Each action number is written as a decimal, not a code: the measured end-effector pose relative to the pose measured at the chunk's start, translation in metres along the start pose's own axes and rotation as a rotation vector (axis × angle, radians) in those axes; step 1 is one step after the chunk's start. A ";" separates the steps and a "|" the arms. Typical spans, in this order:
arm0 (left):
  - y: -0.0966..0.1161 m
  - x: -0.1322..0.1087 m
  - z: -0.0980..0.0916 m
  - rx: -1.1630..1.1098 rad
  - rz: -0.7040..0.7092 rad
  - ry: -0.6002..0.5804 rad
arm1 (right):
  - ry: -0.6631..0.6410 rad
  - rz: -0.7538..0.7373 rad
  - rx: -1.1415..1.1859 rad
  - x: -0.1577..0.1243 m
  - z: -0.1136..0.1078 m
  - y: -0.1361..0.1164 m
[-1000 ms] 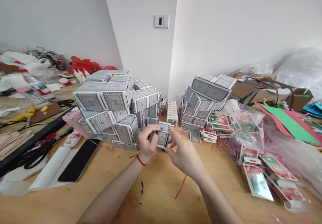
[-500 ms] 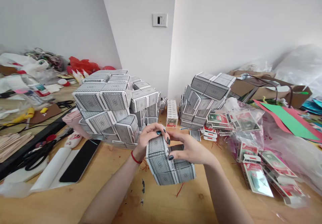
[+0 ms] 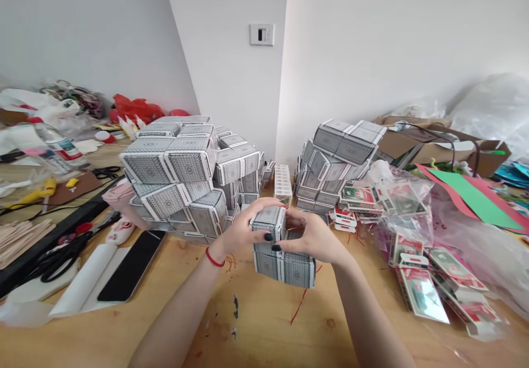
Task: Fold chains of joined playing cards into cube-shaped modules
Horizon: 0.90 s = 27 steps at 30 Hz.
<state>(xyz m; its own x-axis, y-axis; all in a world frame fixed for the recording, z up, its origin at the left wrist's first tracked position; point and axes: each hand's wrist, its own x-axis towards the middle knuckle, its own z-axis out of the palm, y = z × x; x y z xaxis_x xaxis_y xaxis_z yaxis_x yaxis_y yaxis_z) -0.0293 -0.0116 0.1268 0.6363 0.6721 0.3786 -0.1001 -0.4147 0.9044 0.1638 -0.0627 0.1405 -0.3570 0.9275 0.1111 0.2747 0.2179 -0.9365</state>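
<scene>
A joined cluster of grey-patterned playing-card boxes (image 3: 285, 269) is between my hands above the wooden table. My left hand (image 3: 244, 229) wraps its upper left box, thumb on the front face and fingers over the top. My right hand (image 3: 312, 239) grips the cluster from the right, its thumb across the front near the middle seam. The right fingertips are hidden behind the boxes. Beyond my left hand stands a large stack of similar card boxes (image 3: 185, 161). A smaller stack (image 3: 330, 164) is beyond my right hand.
A white ridged row of cards (image 3: 282, 183) sits between the stacks. To the left lie a phone (image 3: 131, 266), black scissors (image 3: 66, 255) and a yellow glue gun (image 3: 37, 191). Opened red card packs (image 3: 421, 291) and plastic bags lie to the right. Red thread (image 3: 300, 307) lies in front.
The card-box cluster has turned and tilted upright a little. My left hand has shifted its grip, with its thumb now down on the front face. My right thumb has moved slightly up.
</scene>
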 end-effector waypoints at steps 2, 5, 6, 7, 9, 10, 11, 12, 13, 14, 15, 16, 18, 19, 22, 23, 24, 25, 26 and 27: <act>0.000 0.001 0.000 0.137 0.022 0.003 | -0.004 0.019 0.013 0.000 0.000 0.000; -0.002 0.002 0.002 0.193 0.018 0.009 | -0.021 0.049 0.076 0.000 0.001 0.002; -0.003 0.002 0.003 0.197 0.010 0.018 | -0.027 0.056 0.103 0.001 0.002 0.004; -0.003 0.002 0.003 0.200 0.005 0.033 | -0.025 0.063 0.129 0.002 0.002 0.006; -0.003 0.002 0.004 0.202 -0.001 0.077 | 0.020 0.083 0.164 0.003 0.000 0.010; -0.003 0.001 0.003 0.205 -0.007 0.103 | 0.058 0.093 0.170 0.003 -0.003 0.013; -0.003 0.001 0.003 0.208 -0.013 0.130 | 0.102 0.097 0.168 0.002 -0.007 0.016; -0.003 0.000 0.002 0.209 -0.018 0.160 | 0.140 0.093 0.162 0.001 -0.011 0.018; -0.003 0.000 0.001 0.208 -0.015 0.196 | 0.167 0.079 0.151 -0.001 -0.017 0.019; -0.004 -0.001 0.000 0.208 -0.003 0.240 | 0.179 0.059 0.143 -0.003 -0.022 0.020; -0.005 -0.001 -0.001 0.209 0.020 0.288 | 0.169 0.036 0.140 -0.006 -0.027 0.019; -0.006 -0.002 -0.001 0.211 0.052 0.334 | 0.138 0.014 0.140 -0.009 -0.031 0.018; -0.009 -0.003 0.000 0.220 0.122 0.407 | 0.052 -0.031 0.138 -0.014 -0.035 0.014; -0.010 -0.003 0.000 0.226 0.153 0.434 | 0.022 -0.052 0.118 -0.016 -0.036 0.011; -0.010 -0.004 0.003 0.233 0.199 0.484 | 0.058 -0.085 0.002 -0.019 -0.034 0.005; -0.009 -0.004 0.002 0.239 0.195 0.475 | 0.095 -0.091 -0.042 -0.019 -0.034 0.004; -0.006 -0.004 0.002 0.254 0.185 0.447 | 0.132 -0.099 -0.082 -0.019 -0.034 0.003; -0.003 -0.004 0.000 0.277 0.169 0.397 | 0.163 -0.111 -0.115 -0.019 -0.034 0.002; 0.001 -0.004 -0.001 0.312 0.151 0.334 | 0.187 -0.126 -0.144 -0.019 -0.034 0.002; 0.005 -0.005 -0.003 0.355 0.139 0.272 | 0.205 -0.137 -0.171 -0.019 -0.035 0.001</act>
<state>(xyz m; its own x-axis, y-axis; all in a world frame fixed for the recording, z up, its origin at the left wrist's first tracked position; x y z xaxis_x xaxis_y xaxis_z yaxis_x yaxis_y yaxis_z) -0.0351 -0.0152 0.1304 0.4069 0.7122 0.5720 0.1283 -0.6646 0.7361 0.2017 -0.0694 0.1487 -0.2184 0.9240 0.3140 0.3889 0.3775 -0.8404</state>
